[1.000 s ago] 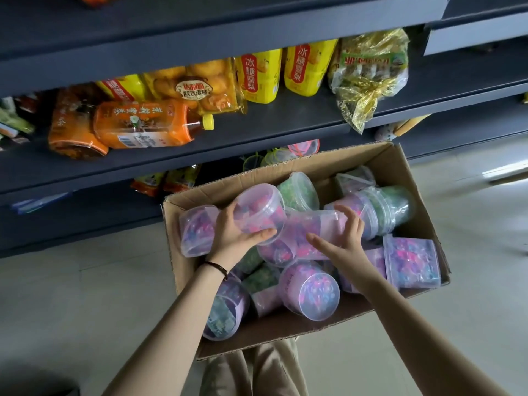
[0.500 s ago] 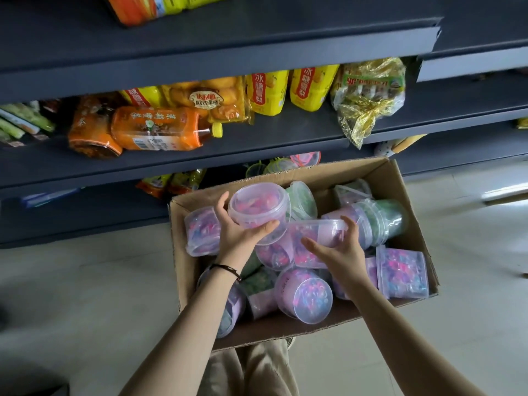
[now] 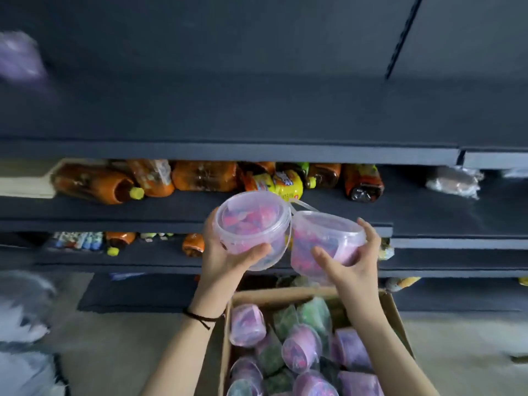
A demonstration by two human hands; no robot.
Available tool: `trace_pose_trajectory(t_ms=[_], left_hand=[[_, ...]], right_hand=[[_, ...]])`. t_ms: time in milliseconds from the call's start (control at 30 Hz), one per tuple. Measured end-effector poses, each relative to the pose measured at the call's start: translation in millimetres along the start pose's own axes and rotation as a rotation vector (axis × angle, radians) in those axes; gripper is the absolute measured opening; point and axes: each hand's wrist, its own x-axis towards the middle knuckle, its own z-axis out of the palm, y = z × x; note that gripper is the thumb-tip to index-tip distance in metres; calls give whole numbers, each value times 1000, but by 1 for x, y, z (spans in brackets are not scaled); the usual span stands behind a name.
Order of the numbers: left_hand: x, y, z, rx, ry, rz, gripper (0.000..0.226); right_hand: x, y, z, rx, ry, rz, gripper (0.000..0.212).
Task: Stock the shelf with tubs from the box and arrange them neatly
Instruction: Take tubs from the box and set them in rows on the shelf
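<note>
Tubs have left the box (image 3: 274, 295) within the past second: both hands, then down among the pile, are now raised in front of the shelving. The left hand (image 3: 228, 261) curls round one clear pink tub (image 3: 251, 224), thumb across its wall. The right hand (image 3: 353, 264) wraps a second tub (image 3: 325, 241) at the first one's 3 o'clock, rims touching. The box sits at 6 o'clock, still well filled. The bare upper shelf (image 3: 228, 151) at 12 o'clock looks the likely destination, so placing should come next.
</note>
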Motion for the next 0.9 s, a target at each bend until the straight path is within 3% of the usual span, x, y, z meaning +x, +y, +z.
trace_pose_trajectory(t_ms=[200, 400, 633, 900], left_hand=[[32, 96, -45, 19, 49, 139, 101], [91, 143, -103, 40, 179, 149, 93], [199, 120, -154, 59, 299, 97, 93], [318, 68, -237, 167, 315, 62, 94]], right_hand=[[19, -97, 48, 32, -104, -163, 101], [45, -148, 127, 18, -163, -254, 101], [107, -155, 233, -51, -95, -265, 101], [176, -138, 354, -114, -124, -198, 100]])
